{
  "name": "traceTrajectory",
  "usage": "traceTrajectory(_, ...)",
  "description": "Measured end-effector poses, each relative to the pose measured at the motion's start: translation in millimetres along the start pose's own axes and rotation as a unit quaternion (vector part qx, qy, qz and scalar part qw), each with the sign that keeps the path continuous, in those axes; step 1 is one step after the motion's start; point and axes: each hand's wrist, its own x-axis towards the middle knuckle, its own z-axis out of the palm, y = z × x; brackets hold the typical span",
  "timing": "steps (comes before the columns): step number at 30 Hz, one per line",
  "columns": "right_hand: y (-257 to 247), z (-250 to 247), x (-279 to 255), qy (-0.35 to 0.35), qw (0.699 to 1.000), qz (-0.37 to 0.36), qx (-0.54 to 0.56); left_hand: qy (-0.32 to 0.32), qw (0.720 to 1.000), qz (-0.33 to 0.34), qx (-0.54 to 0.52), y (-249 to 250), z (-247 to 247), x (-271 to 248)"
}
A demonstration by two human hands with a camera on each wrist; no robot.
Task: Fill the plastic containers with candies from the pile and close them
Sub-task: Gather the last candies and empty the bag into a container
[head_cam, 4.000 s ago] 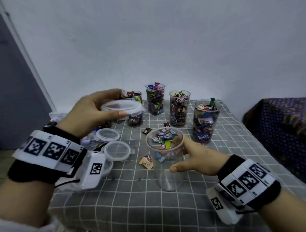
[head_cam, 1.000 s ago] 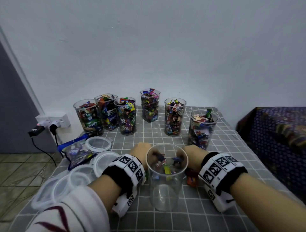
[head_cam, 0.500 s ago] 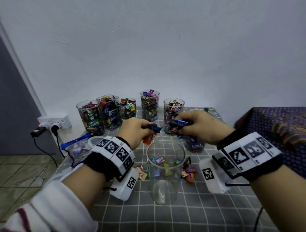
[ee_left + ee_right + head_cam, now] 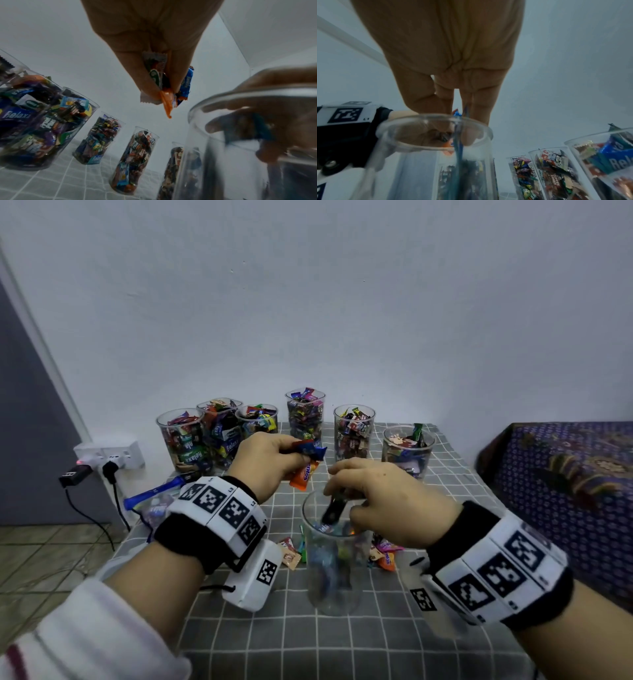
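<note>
A clear plastic container stands on the checked tablecloth with a few candies at its bottom. My right hand hovers over its mouth, fingers pointing down and pinching a dark blue candy that hangs into the rim. The right wrist view shows that candy as a blue streak between my fingers. Raised just left of the container, my left hand grips a bunch of candies, orange, blue and white. Loose candies lie around the container's base.
Several candy-filled open containers line the back of the table by the wall. A blue-edged bag lies at the left edge, near a power strip on the floor side. A purple patterned cloth is at the right.
My right hand has dropped from beside the left hand to the container's mouth with its candy. The left hand stays raised with its bunch. Four seconds ago it held a lid.
</note>
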Motion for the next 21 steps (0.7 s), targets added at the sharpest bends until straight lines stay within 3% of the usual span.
traceTrajectory(3,1,3,-7,0.044,0.999,0.004,0.02,-0.004,1.0,0.013,-0.015,9,0,-6)
traceTrajectory(6,9,13,-17,0.153,0.976,0.022,0.151,-0.01,0.999,0.023,-0.039,19,1,-13)
traceTrajectory(11,28,40,-29,0.075,0.92,0.118,0.367,-0.056,0.996,0.043,-0.053,28,7,-27)
traceTrajectory(14,36,57,-29,0.045,0.898,0.131,0.418,-0.078,0.995,0.05,-0.021,26,15,-34)
traceTrajectory(21,35,55,-28,0.05,0.904,0.13,0.404,-0.101,0.987,0.083,0.094,20,23,-44)
